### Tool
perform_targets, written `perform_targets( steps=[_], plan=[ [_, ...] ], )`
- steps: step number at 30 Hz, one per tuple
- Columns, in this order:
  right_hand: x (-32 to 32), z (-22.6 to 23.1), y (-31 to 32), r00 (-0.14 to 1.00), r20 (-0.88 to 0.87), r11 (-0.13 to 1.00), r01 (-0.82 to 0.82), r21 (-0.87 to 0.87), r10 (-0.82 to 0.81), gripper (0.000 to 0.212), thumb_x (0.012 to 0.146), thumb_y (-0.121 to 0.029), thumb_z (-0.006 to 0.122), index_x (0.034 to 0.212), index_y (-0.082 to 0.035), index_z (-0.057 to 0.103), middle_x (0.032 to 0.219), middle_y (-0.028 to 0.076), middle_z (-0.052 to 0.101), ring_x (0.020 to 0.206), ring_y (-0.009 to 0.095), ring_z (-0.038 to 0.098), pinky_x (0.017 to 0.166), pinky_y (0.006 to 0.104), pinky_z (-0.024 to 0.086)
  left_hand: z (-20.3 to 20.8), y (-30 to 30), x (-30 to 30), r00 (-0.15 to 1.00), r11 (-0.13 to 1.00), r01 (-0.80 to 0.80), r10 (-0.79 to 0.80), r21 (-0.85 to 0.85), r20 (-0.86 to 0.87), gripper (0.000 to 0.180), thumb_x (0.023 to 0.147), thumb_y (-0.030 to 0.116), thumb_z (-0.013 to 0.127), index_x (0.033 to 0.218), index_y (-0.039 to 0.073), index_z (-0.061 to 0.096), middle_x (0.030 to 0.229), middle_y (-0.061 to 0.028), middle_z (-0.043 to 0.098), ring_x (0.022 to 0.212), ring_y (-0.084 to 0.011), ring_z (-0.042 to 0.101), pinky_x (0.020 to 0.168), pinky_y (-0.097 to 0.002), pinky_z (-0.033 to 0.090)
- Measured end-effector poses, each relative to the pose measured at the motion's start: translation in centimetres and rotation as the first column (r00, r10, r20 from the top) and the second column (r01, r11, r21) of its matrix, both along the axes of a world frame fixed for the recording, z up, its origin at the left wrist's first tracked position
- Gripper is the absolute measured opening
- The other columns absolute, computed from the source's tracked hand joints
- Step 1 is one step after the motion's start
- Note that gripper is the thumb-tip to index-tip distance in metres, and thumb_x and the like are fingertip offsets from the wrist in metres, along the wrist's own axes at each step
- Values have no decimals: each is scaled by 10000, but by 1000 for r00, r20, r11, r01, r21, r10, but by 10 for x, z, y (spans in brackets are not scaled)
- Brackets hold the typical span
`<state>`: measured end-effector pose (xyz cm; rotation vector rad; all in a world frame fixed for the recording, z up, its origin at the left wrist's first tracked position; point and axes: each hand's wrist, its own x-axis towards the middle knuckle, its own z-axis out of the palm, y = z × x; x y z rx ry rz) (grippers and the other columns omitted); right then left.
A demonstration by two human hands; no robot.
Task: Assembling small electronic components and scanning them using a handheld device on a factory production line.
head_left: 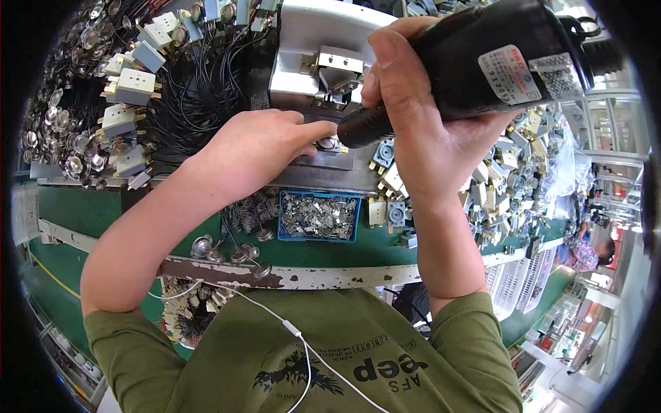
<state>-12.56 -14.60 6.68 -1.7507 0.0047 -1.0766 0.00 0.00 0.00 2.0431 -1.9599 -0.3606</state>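
Observation:
My right hand [430, 131] is wrapped round a black power screwdriver [461, 62], which leans down to the left over a metal jig. Its dark nose [365, 127] reaches the jig's flat steel block [337, 161], right by my left fingertips. My left hand [265, 141] comes in from the left with its index finger and thumb closed on a small part at the block; the fingers and the screwdriver nose mostly cover that part. Behind them, a metal clamp piece [341, 62] stands against the bright upright plate [303, 31].
In front of the jig sits a blue bin [319, 239] of small metal pieces. White-and-grey switch-like parts [134, 86] with black wires [200, 96] and round metal discs pile up at left. More such parts [506, 162] crowd the right. Loose discs [244, 253] lie near the table's chipped edge [330, 277].

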Motion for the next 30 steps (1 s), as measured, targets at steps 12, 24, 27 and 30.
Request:
perform_targets(
  steps=[12, 24, 27, 30],
  plan=[
    [-3, 13, 32, 997, -35, 992, 75, 98, -72, 176, 912, -55, 743, 1026, 56, 667, 852, 103, 716, 685, 161, 704, 586, 289, 577, -13, 5, 0, 997, 992, -8, 19, -125, 81, 383, 928, 151, 640, 1311, 163, 644, 919, -74, 670, 896, -290, 692, 734, -411, 569],
    [-19, 34, -7, 984, -5, 984, 177, -27, -178, 251, 979, -199, 695, 1050, 41, 683, 771, 79, 665, 565, 137, 626, 513, 290, 533, -18, 28, -63, 931, 939, 330, -307, -95, 195, 58, 745, 166, 675, 793, 135, 665, 789, 18, 601, 882, -171, 609, 792, -324, 459],
    [-24, 35, -19, 949, 203, 932, 284, -226, -240, 423, 989, -319, 697, 1168, 60, 646, 694, 50, 601, 499, 121, 567, 472, 287, 509, -16, 29, -65, 918, 931, 351, -322, -96, 232, 61, 744, 177, 679, 787, 138, 661, 779, 18, 599, 872, -167, 603, 781, -314, 453],
    [-9, 36, -23, 919, 290, 934, 321, -158, -267, 430, 991, -312, 696, 1192, 63, 629, 704, 55, 606, 494, 117, 563, 464, 292, 511, -16, 30, -65, 943, 947, 307, -291, -89, 162, 88, 769, 162, 672, 850, 130, 660, 782, 6, 606, 883, -181, 623, 778, -337, 465]
  ],
)
